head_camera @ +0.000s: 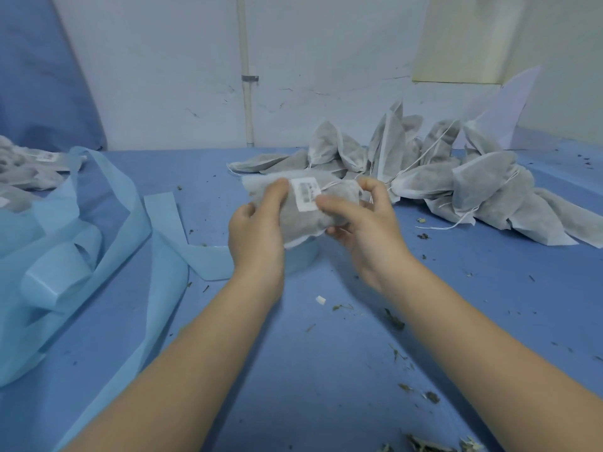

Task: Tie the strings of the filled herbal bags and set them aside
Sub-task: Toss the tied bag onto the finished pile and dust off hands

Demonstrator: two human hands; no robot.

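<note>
A filled grey herbal bag [306, 220] with a white barcode label [305, 193] is held above the blue table, in the middle of the view. My left hand [257, 226] grips its left side, thumb on top. My right hand [362, 220] holds its right end, thumb on the label edge and fingers curled at the gathered neck where thin white strings [332, 185] show. A heap of several filled grey bags [440, 177] with loose white strings lies behind, to the right.
Light blue fabric strips and folds [81, 243] spread over the table's left side. More grey labelled bags [23, 171] lie at the far left. Herb crumbs [394, 321] dot the blue table cover [310, 370]. A white wall with a pipe [246, 76] stands behind.
</note>
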